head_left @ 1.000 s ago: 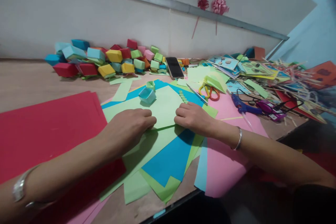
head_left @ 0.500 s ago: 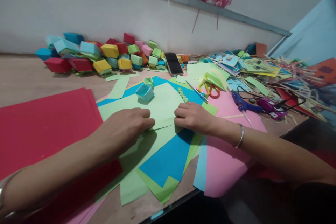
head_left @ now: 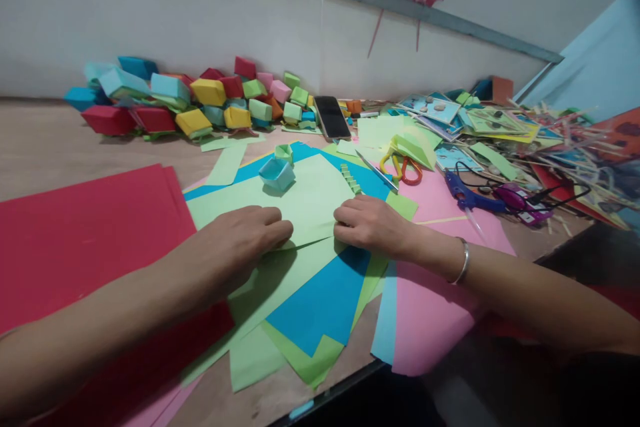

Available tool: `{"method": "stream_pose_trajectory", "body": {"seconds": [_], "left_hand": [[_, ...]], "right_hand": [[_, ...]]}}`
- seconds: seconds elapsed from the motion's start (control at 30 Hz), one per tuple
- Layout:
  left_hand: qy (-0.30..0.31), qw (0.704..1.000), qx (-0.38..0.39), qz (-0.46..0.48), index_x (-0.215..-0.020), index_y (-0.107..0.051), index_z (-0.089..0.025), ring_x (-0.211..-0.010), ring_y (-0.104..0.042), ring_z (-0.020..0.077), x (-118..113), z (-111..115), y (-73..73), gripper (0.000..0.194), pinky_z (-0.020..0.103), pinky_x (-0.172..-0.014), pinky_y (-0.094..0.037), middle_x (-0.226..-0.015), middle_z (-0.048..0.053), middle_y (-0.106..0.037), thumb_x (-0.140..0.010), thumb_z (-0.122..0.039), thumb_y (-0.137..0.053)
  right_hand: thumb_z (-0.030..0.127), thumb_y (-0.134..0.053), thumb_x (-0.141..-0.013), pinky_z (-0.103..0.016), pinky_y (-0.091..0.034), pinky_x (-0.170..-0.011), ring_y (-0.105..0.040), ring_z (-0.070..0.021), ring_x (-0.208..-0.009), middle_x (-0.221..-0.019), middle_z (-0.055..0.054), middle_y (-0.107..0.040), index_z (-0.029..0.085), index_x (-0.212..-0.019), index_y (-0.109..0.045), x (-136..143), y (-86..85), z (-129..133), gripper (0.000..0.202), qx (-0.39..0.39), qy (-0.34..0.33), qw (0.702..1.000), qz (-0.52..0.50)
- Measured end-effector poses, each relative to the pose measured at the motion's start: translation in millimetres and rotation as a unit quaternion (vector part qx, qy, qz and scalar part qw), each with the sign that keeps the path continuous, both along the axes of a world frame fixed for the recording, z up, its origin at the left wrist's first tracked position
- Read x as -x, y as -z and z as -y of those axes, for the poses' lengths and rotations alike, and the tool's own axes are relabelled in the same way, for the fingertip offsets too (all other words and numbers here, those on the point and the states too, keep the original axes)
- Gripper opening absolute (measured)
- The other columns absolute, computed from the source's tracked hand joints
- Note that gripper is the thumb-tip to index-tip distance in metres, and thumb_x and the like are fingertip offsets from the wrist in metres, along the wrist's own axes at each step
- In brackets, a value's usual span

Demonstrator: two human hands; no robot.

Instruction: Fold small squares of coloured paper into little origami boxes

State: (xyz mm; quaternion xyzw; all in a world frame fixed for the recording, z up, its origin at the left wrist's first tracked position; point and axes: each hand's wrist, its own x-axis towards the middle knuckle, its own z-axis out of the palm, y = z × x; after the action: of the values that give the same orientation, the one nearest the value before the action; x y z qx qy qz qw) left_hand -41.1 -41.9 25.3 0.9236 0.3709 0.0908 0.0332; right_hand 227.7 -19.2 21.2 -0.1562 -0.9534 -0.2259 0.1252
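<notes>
My left hand (head_left: 247, 233) is closed on the near edge of a light green paper sheet (head_left: 307, 203), its fingertips hidden under the hand. At the right end of that edge, my right hand (head_left: 373, 223) is closed on the same sheet, wearing a silver bangle at the wrist. The edge between both hands is raised slightly off the green paper below. Beyond my hands are a light blue open paper box (head_left: 277, 175), a smaller green paper box (head_left: 283, 153) and a zigzag-folded green strip (head_left: 350, 179). A blue sheet (head_left: 320, 307) lies beneath.
Red sheets (head_left: 90, 233) lie at left, pink paper (head_left: 430, 320) at right. Folded paper boxes (head_left: 207, 93), a phone (head_left: 332, 118), scissors (head_left: 401, 168), a silver pen (head_left: 376, 171) and a glue gun (head_left: 470, 193) stand behind. Clutter (head_left: 530, 140) fills the far right.
The view has shifted slightly. Both hands keep their hold on the light green sheet with hardly any movement.
</notes>
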Motion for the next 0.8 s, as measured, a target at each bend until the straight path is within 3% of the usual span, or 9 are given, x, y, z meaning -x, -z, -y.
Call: {"method": "stream_pose_trajectory", "body": {"seconds": [0.17, 0.33, 0.57, 0.8], "left_hand": [[0.023, 1.0, -0.005, 0.008, -0.069, -0.058, -0.019, -0.062, -0.044, 0.0161, -1, 5, -7.0, 0.029, 0.031, -0.055, -0.03, -0.075, 0.005, -0.056, -0.085, -0.002, -0.041], [0.038, 0.999, 0.022, 0.005, -0.064, -0.056, -0.018, -0.063, -0.046, 0.0157, -2, 8, -13.2, 0.03, 0.031, -0.057, -0.032, -0.072, 0.003, -0.055, -0.079, 0.003, -0.041], [0.05, 0.998, 0.038, -0.015, -0.062, -0.055, -0.019, -0.063, -0.047, 0.0161, -2, 5, -12.3, 0.027, 0.03, -0.055, -0.031, -0.068, 0.003, -0.055, -0.074, 0.002, -0.046], [0.042, 0.998, 0.015, -0.041, -0.067, -0.064, -0.02, -0.064, -0.05, 0.0201, -1, 9, -7.6, 0.025, 0.033, -0.063, -0.036, -0.066, 0.004, -0.056, -0.076, -0.002, -0.05]], "right_hand": [[0.008, -0.041, -0.099, -0.031, -0.022, -0.064, -0.037, -0.0148, -0.068, -0.073, -0.002, -0.053, 0.017, -0.074, -0.059, -1, 0.0, -2, 0.031, 0.003, -0.009, 1.0, 0.012], [0.009, -0.043, -0.099, -0.032, -0.022, -0.065, -0.04, -0.0148, -0.069, -0.073, -0.002, -0.054, 0.018, -0.073, -0.058, -3, 0.1, -3, 0.031, -0.009, -0.009, 1.0, 0.01], [0.01, -0.041, -0.1, -0.032, -0.021, -0.066, -0.041, -0.015, -0.07, -0.074, -0.002, -0.057, 0.018, -0.073, -0.058, -2, -2.4, -1, 0.033, -0.016, 0.004, 0.999, 0.03], [0.008, -0.045, -0.098, -0.033, -0.024, -0.07, -0.042, -0.0162, -0.073, -0.07, -0.001, -0.058, 0.018, -0.07, -0.056, 2, -2.9, 4, 0.033, -0.059, -0.01, 0.998, 0.002]]}}
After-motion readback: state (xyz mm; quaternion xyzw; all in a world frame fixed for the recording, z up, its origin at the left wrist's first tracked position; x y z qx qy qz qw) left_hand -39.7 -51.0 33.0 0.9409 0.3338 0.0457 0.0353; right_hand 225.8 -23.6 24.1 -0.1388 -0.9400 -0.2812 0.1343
